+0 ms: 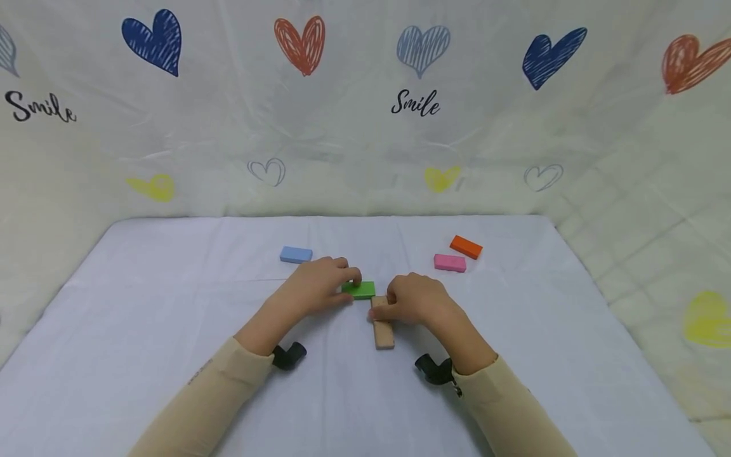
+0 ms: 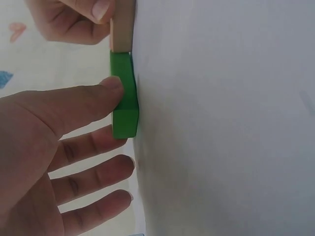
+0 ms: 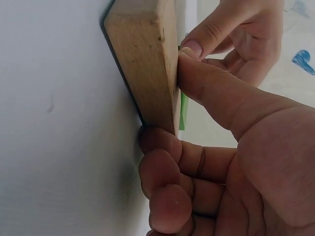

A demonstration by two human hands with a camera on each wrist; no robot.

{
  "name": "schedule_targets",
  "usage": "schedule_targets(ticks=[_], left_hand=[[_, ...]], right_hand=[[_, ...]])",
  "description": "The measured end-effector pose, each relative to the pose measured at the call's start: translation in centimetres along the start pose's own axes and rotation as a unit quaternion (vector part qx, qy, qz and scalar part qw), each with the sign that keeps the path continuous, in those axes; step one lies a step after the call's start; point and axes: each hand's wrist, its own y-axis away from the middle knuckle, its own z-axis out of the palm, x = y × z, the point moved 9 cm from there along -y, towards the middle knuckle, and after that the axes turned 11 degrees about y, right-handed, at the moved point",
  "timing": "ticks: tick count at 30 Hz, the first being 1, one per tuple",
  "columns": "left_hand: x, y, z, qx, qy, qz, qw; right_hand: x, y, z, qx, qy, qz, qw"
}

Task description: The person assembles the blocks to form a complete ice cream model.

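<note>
A green block (image 1: 360, 291) lies flat on the white cloth in the middle. My left hand (image 1: 322, 284) pinches it, the thumb on its near side and the index finger at the far side, while the other fingers stay spread in the left wrist view. Against the green block's right end lies plain wood (image 1: 384, 335), pointing toward me; whether it is one block or two end to end I cannot tell. With its thumb (image 3: 209, 81) and curled index finger, my right hand (image 1: 421, 298) holds the wood near its far end.
A light blue block (image 1: 296, 254) lies beyond the left hand. Beyond the right hand are a pink block (image 1: 450, 263) and an orange block (image 1: 466, 247). A curtain (image 1: 354, 127) printed with hearts hangs behind the table's far edge.
</note>
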Motion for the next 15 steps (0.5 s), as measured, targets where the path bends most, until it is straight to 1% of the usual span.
schedule_targets(ticks=[4,10,15], left_hand=[[0.30,0.05,-0.03,0.003,0.009,0.014,0.9999],[0.56,0.21,-0.07,0.000,0.026,0.022,0.9994],[0.78,0.45,-0.55,0.007,0.023,0.033,0.9992]], right_hand=[[-0.15,0.09,-0.08,0.002,0.000,-0.001,1.0000],[-0.40,0.36,-0.21,-0.001,0.000,-0.001,1.0000],[-0.37,0.71,-0.61,0.007,-0.001,-0.008,0.9999]])
